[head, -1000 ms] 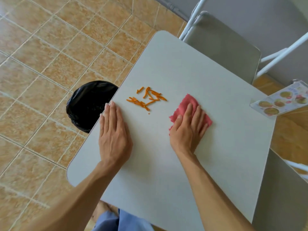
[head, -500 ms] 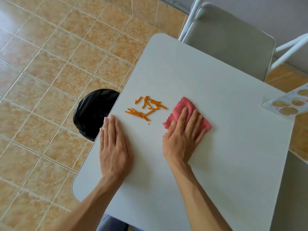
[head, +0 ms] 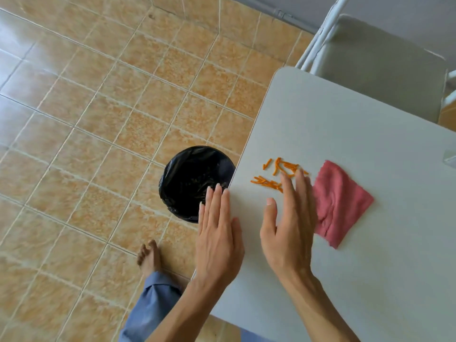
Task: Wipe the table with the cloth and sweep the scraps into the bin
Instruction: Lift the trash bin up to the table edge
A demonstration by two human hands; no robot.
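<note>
A pink cloth (head: 341,203) lies flat on the pale grey table (head: 357,134), with no hand on it. Several orange scraps (head: 276,174) sit in a loose cluster near the table's left edge. My right hand (head: 288,223) is open, fingers together, held on edge between the cloth and the scraps, its fingertips at the scraps. My left hand (head: 218,238) lies flat and open across the table's left edge. On the floor just below that edge stands a round bin with a black liner (head: 192,178).
A grey folding chair (head: 385,62) with a white frame stands at the table's far side. Tan floor tiles (head: 98,119) spread to the left. My bare foot (head: 149,256) and blue trouser leg are on the floor near the bin.
My right hand has come off the cloth and moved left, turning on edge beside the scraps. The cloth stays where it was. The view has swung left, showing more floor.
</note>
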